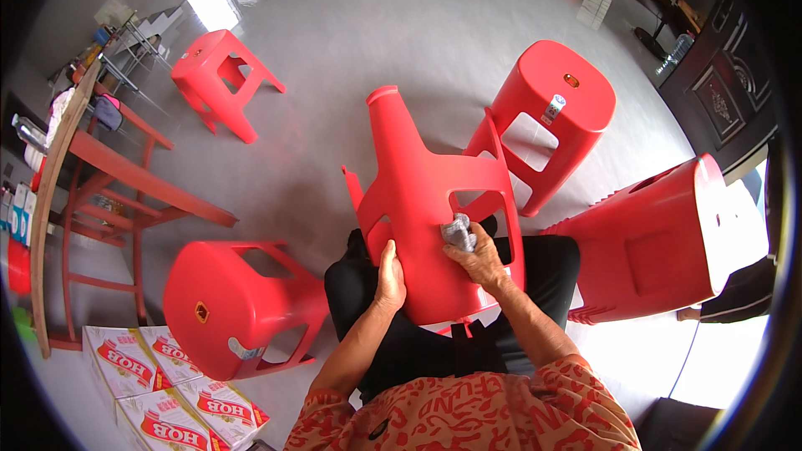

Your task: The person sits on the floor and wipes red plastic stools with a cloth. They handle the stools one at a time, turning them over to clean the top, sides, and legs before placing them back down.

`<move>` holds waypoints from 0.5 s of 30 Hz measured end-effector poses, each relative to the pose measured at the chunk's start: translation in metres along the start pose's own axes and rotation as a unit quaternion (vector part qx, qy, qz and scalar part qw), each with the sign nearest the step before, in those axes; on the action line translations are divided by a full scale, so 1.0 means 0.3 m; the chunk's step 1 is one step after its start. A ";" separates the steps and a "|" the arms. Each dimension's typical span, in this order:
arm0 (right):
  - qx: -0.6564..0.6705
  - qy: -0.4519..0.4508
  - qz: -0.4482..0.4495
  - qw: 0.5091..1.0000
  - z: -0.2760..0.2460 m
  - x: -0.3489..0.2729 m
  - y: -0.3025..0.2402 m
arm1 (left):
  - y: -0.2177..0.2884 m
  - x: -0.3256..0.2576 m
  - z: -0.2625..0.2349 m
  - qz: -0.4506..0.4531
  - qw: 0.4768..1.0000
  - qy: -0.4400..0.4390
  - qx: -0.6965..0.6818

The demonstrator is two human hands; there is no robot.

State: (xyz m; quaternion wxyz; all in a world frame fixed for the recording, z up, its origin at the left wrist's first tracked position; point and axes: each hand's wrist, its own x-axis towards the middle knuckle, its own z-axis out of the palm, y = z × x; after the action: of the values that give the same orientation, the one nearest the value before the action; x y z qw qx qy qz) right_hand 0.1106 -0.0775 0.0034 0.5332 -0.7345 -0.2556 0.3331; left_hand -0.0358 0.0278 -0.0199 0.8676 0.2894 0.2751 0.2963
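Note:
A red plastic stool (422, 242) lies tipped across my lap, its seat end toward me and its legs pointing away. My left hand (389, 277) grips the stool's left edge, thumb up along its side. In my right hand (480, 260) is a crumpled grey cloth (459, 232), pressed against the stool's side panel next to a leg opening. The fingers under the cloth are partly hidden.
Red stools stand at the far left (219, 75), near left (209, 309) and right (555, 88). A tall red stack of stools (643, 242) is beside my right knee. White-and-red cartons (159, 388) lie at lower left, below a wooden table (63, 167).

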 end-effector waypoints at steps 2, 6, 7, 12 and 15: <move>0.143 -0.052 -0.007 0.988 -0.017 0.017 -0.024 | 0.018 0.016 -0.045 0.011 0.994 -0.015 0.108; 0.245 -0.080 0.060 0.964 -0.130 0.044 -0.140 | 0.109 0.004 -0.062 0.308 0.790 0.053 0.527; 0.275 -0.085 0.076 0.955 -0.155 0.034 -0.167 | 0.114 0.021 -0.108 0.318 0.805 0.130 0.484; 0.369 -0.093 0.097 0.920 -0.272 0.051 -0.154 | 0.133 0.039 -0.241 0.196 0.817 0.338 0.423; 0.406 -0.091 0.117 0.902 -0.336 0.056 -0.114 | 0.115 0.048 -0.297 -0.087 0.933 0.258 0.236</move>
State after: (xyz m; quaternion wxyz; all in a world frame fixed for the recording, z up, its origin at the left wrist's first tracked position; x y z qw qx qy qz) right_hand 0.1976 -0.1166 0.0536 0.7168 -0.4457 -0.0576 0.5331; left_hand -0.0960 0.0904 -0.0621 0.6954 0.3746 0.5759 0.2106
